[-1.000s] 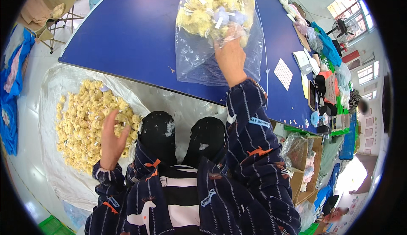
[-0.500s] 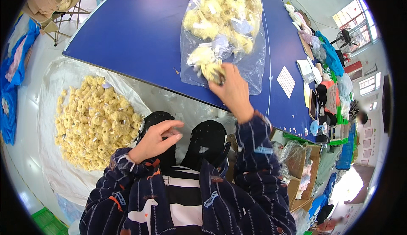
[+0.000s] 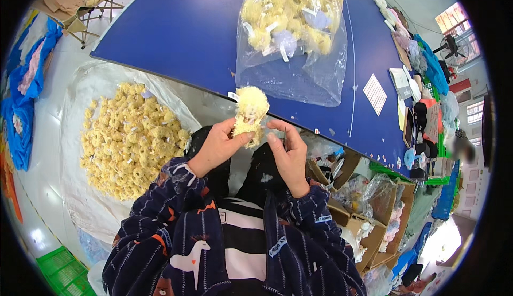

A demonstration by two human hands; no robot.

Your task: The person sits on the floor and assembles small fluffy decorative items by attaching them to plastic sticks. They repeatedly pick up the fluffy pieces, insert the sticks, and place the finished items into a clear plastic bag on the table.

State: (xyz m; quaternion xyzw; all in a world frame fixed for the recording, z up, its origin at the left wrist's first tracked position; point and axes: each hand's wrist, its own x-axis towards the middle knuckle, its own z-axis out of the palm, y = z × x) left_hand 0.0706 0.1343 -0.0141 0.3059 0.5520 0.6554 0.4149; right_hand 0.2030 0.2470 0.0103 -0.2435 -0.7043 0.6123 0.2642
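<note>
A small fluffy yellow plush toy (image 3: 251, 103) with a white tag is held upright in my left hand (image 3: 219, 147), the thumb across its lower part and the fingers behind it. Just right of the toy is my right hand (image 3: 289, 157), its thumb and index finger bent and slightly apart beside the toy's edge. Nothing shows between those fingertips. Both hands are above my lap, in front of the table edge. Farther off, a clear plastic bag (image 3: 315, 79) lies on the blue table (image 3: 176, 29), with several similar yellow toys (image 3: 296, 10) in its far part.
To my left, a large heap of yellow plush toys (image 3: 128, 141) lies on a white sheet (image 3: 72, 162) on the floor. A white dotted card (image 3: 375, 94) and a phone (image 3: 409, 126) lie on the table's right. Cardboard boxes (image 3: 382, 205) stand at lower right, a green crate (image 3: 64, 272) at lower left.
My right hand has drawn a yellow plush toy out of the bag and back toward me. My left hand has come up and right and now grips it.
</note>
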